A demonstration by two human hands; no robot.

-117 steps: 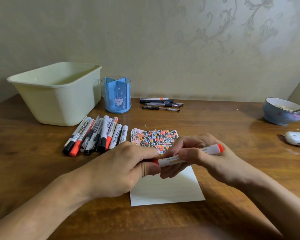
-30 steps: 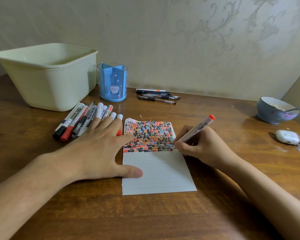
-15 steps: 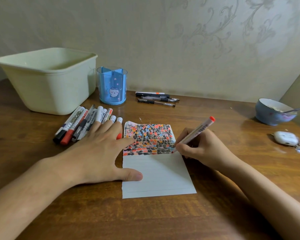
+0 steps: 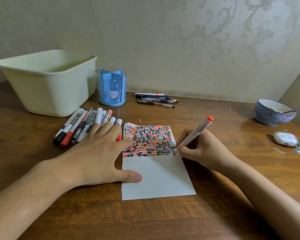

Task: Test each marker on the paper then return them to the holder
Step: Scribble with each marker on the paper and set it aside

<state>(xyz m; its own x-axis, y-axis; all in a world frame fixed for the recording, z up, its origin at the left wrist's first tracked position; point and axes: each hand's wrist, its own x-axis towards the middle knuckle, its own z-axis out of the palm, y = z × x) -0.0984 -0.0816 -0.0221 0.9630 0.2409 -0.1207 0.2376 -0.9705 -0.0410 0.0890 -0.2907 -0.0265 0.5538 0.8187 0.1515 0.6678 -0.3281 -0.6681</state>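
My right hand (image 4: 201, 149) grips a white marker with a red end (image 4: 197, 131), its red tip touching the right edge of the lined paper (image 4: 156, 177). Red, black and blue test marks fill the paper's upper half. My left hand (image 4: 95, 156) lies flat with spread fingers; its thumb and forefinger press the paper's left edge, and the other fingers overlap the row of markers (image 4: 81, 124). A red cap (image 4: 118, 137) peeks out beside the forefinger. The blue divided holder (image 4: 111, 87) stands empty behind the markers.
A cream plastic tub (image 4: 47, 80) stands at the back left. Several pens (image 4: 156, 99) lie near the wall. A blue bowl with a spoon (image 4: 274, 112) and a white earbud case (image 4: 285, 138) sit at the right of the wooden table (image 4: 163, 220).
Since 3.9 s ago the cap has come off and my left hand has gone flat onto the paper. Over the last second the marker tip has kept working at the paper's right edge.
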